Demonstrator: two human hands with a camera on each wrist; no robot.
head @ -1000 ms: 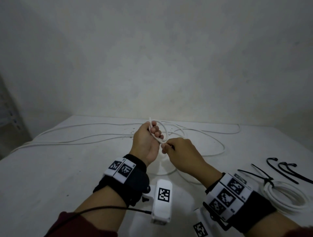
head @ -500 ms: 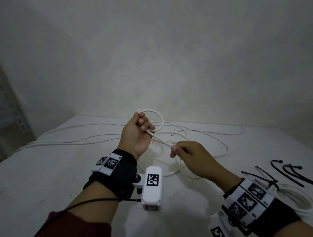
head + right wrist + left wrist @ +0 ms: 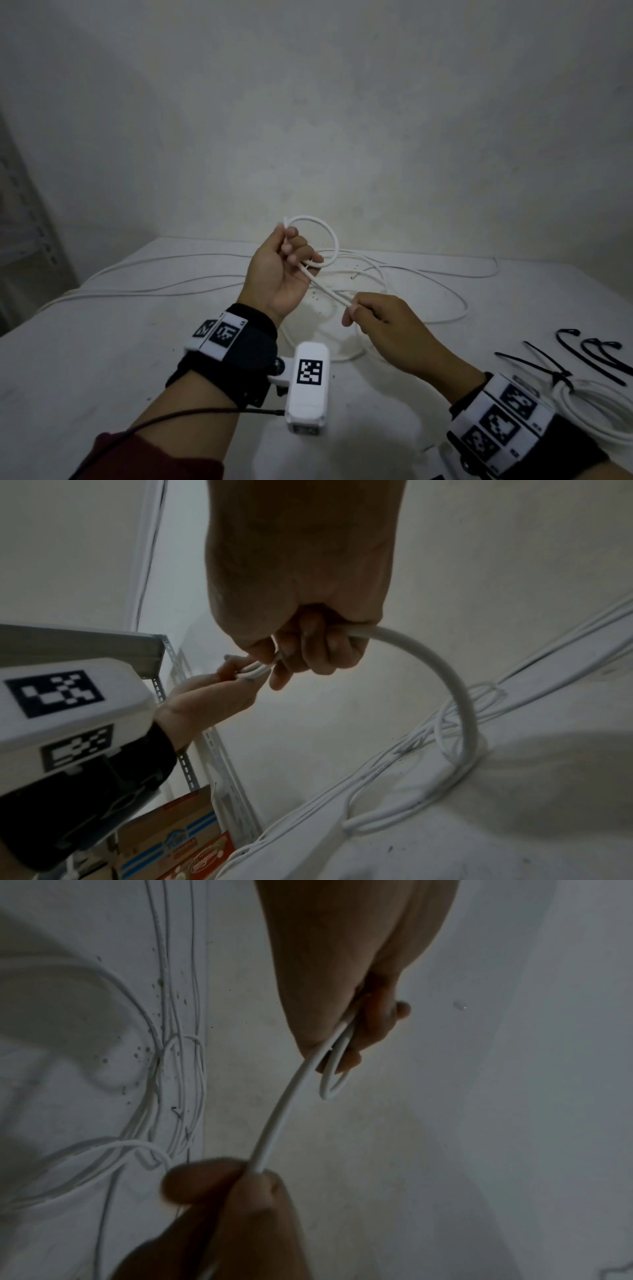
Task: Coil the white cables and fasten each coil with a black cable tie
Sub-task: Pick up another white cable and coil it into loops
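With the left hand (image 3: 281, 270) gripping one small loop of thin white round cable (image 3: 327, 291) above the pale worktop (image 3: 102, 342) and the right hand (image 3: 380, 318) pinching its run, tangled slack may snag.

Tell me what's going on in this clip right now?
A person is coiling a white cable over a white table. The left hand grips one small first loop, raised off the table, while the right hand pinches the same cable a little further along, with the stretch between them nearly straight. Most of the cable lies loose on the table behind. At the right edge sits a finished coil fastened with a black tie, and spare black cable ties lie beside it.
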